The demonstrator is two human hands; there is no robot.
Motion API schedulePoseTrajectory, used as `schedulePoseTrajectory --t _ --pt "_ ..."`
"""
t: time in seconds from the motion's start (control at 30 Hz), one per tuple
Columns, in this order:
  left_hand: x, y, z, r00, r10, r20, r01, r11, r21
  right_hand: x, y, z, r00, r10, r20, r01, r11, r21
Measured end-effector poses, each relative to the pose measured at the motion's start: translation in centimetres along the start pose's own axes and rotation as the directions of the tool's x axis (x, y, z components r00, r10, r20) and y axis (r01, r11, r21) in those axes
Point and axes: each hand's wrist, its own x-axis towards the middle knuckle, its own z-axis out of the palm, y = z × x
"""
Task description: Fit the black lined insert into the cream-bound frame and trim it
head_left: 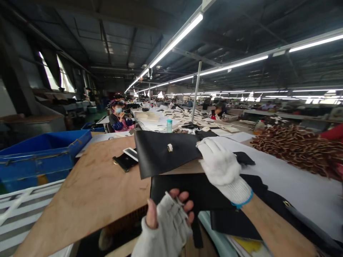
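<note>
My left hand [167, 221], in a grey-white fingerless glove, is turned palm up at the bottom middle. Its thumb stands apart from the fingers and it holds nothing. My right hand [218, 162], in a white knit glove with a blue cuff edge, grips the right edge of a black leather sheet [160, 153]. That sheet is partly raised and has a small pale spot on it. Below it, another black leather piece [179, 184] lies just beyond my left fingertips. More black pieces [233, 223] lie under my right forearm.
A brown board [107, 182] covers the left of the table, with a small black item [124, 161] and a white phone-like object [130, 154] on it. Blue bin [37, 157] at left; brown strip pile [297, 148] at right. A turquoise bottle [169, 126] and a seated person [119, 117] are farther back.
</note>
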Motion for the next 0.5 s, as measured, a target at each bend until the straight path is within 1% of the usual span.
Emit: schedulePoseTrajectory --t 0.03,0.07,0.13,0.2,0.27,0.33,0.37,0.4,0.43,0.47,0.5 --pt "0.2 0.5 -0.7 0.999 0.042 -0.021 -0.045 0.988 -0.150 0.2 -0.7 0.0 0.996 -0.048 -0.074 0.049 0.999 0.008" --pt "0.2 1.1 -1.6 0.995 0.086 -0.046 -0.095 0.956 -0.277 0.2 -1.5 0.1 0.983 -0.100 -0.152 0.103 0.995 0.015" --pt "0.1 2.3 -3.6 0.982 0.162 -0.095 -0.188 0.883 -0.431 -0.3 -3.4 0.4 0.940 -0.195 -0.282 0.218 0.974 0.055" --pt "-0.1 3.2 -5.7 0.966 0.212 -0.151 -0.260 0.825 -0.503 -1.5 -5.5 1.0 0.915 -0.226 -0.333 0.294 0.941 0.169" --pt "-0.3 3.8 -7.4 0.952 0.248 -0.181 -0.307 0.759 -0.574 -3.0 -7.7 1.9 0.931 -0.198 -0.307 0.299 0.897 0.326" --pt "-0.3 4.0 -8.9 0.943 0.283 -0.176 -0.327 0.691 -0.644 -4.4 -9.9 2.9 0.963 -0.143 -0.227 0.237 0.854 0.464" --pt "-0.4 4.1 -9.4 0.938 0.305 -0.166 -0.332 0.649 -0.685 -5.1 -10.9 3.4 0.982 -0.092 -0.168 0.167 0.841 0.514" --pt "-0.6 4.1 -9.9 0.931 0.327 -0.159 -0.338 0.614 -0.713 -5.8 -11.9 3.8 0.997 -0.023 -0.074 0.060 0.833 0.550" --pt "-0.8 4.1 -10.3 0.924 0.347 -0.158 -0.347 0.595 -0.725 -6.5 -12.8 4.2 0.997 0.051 0.061 -0.077 0.817 0.571" --pt "-1.1 4.1 -10.6 0.921 0.359 -0.151 -0.349 0.588 -0.729 -7.2 -13.6 4.6 0.967 0.110 0.231 -0.228 0.781 0.581" --pt "-1.5 4.1 -10.9 0.923 0.362 -0.133 -0.337 0.590 -0.733 -7.8 -14.2 5.0 0.894 0.141 0.425 -0.386 0.722 0.574"
